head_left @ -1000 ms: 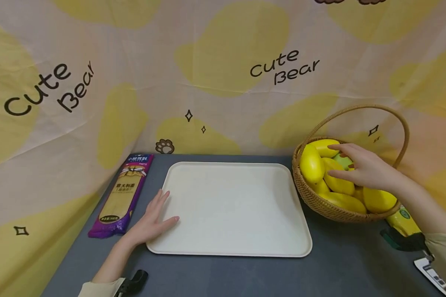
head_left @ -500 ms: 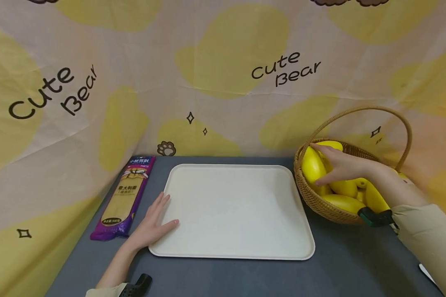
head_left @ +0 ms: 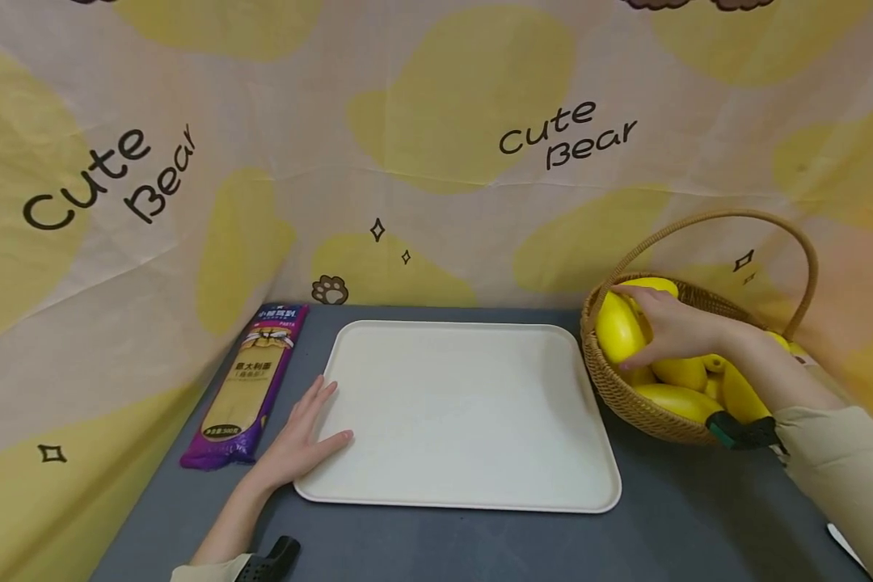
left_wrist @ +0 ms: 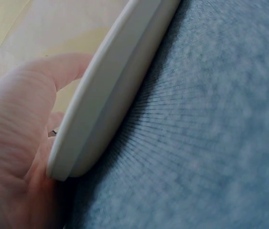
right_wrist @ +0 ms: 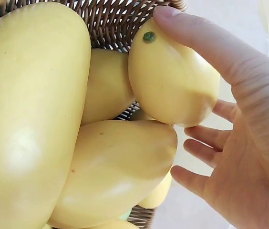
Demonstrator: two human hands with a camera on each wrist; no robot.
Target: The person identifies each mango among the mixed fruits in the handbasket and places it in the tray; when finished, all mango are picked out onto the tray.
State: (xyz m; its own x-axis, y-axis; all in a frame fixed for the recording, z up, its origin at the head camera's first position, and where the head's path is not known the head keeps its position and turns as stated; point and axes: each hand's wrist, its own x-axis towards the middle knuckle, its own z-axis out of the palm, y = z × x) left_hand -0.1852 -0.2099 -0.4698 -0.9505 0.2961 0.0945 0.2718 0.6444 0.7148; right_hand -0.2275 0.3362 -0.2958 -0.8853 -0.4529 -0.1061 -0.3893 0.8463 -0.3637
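Observation:
At the right stands a wicker basket [head_left: 643, 416] with an arched handle, holding several smooth yellow mangoes. My right hand [head_left: 672, 323] reaches into it and grips a mango [head_left: 617, 327] near its left rim. In the right wrist view, the thumb lies by the dark stem end of that mango [right_wrist: 172, 81], and the fingers curve along its other side. My left hand [head_left: 298, 440] rests with spread fingers on the left rim of a white rectangular tray [head_left: 466, 412]. The left wrist view has the tray edge [left_wrist: 96, 105] against the palm side.
A purple pack of pasta [head_left: 243, 388] lies left of the tray on the grey table [head_left: 436, 541]. A yellow pack [head_left: 796, 349] is partly hidden behind the right forearm. A patterned cloth [head_left: 436, 162] hangs behind.
My right hand has moved left and down from above the basket's middle to the mango at the left rim, and its fingers have closed around it. The left hand stays on the tray.

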